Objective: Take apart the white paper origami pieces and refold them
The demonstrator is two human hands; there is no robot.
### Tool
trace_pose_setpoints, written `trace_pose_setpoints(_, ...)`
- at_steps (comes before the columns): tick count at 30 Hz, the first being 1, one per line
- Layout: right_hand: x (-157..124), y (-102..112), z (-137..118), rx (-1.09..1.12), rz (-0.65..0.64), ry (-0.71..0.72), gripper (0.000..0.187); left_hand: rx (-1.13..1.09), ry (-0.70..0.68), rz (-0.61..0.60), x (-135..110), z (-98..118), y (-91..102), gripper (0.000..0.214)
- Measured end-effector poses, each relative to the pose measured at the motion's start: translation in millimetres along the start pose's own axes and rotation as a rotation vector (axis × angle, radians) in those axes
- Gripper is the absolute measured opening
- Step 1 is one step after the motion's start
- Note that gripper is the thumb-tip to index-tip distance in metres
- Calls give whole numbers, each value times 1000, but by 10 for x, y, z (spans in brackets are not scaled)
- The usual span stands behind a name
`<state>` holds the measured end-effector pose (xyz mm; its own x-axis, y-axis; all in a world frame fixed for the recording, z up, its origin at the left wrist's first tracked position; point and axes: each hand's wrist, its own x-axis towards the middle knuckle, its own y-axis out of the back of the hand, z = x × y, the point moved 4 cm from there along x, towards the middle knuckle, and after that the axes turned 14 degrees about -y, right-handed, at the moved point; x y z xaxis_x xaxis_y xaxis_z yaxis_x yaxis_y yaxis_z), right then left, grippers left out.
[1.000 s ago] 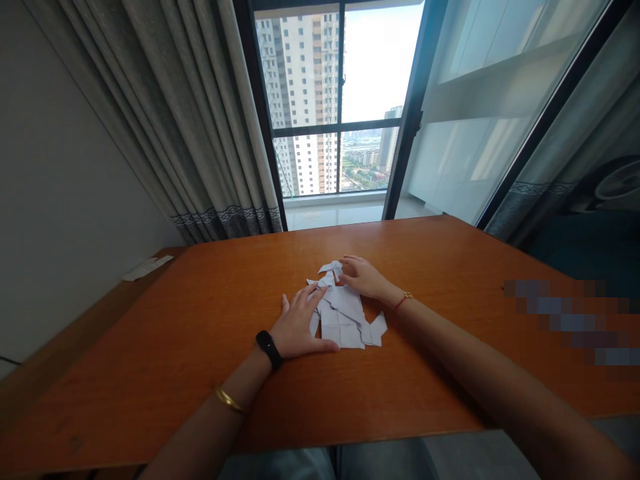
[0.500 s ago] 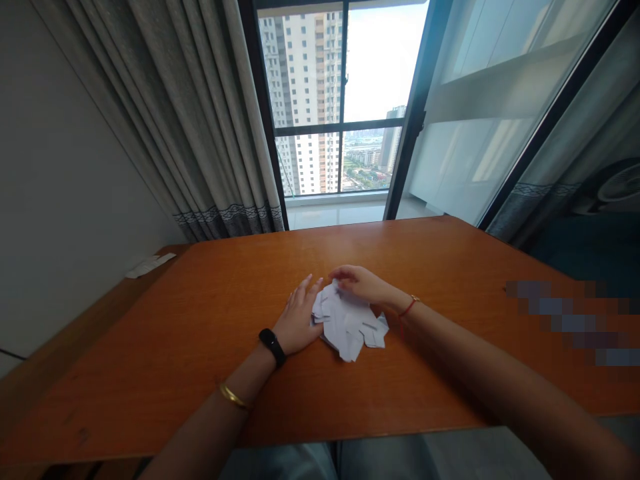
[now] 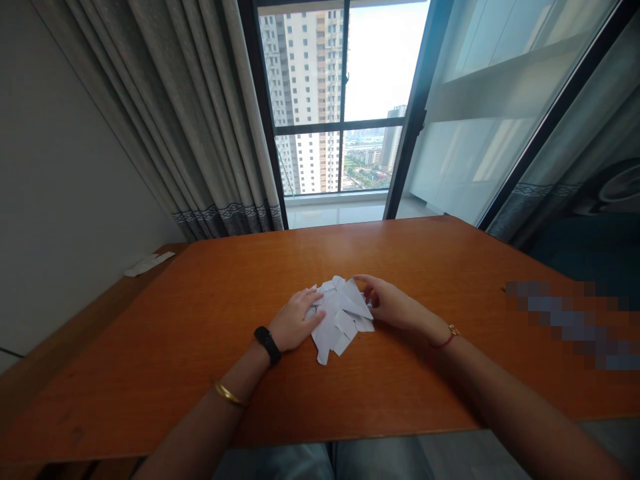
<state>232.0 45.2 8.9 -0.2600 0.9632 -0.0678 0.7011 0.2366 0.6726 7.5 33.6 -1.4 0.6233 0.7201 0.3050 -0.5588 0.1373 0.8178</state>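
Observation:
A loose heap of white paper scraps [image 3: 340,317] lies on the orange-brown wooden table [image 3: 240,280] in front of me. My left hand [image 3: 297,320], with a black band on the wrist, rests its spread fingers on the heap's left edge. On the right side, my right hand [image 3: 387,299] touches the scraps with bent fingers, thumb and forefinger apart around the heap's edge. Several pieces overlap at odd angles, and some are partly hidden under the fingers.
A pale folded paper or cloth [image 3: 149,264] lies on the ledge at the left by the wall. Blurred-out items [image 3: 565,320] sit at the table's right. Grey curtains [image 3: 215,167] and a window stand beyond the far edge.
My right hand has moved from above the heap's far side to its right edge. The scraps have shifted and bunched closer together; my left hand now reaches further onto them.

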Motion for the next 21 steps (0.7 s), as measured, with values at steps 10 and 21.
trace_pose_setpoints(10, 78, 108, 108, 171, 315, -171, 39, -44, -45, 47, -11, -17, -36, 109)
trace_pose_setpoints(21, 102, -235, -57, 948, 35, -45, 73, -261, -41, 287, -6, -42, -7, 92)
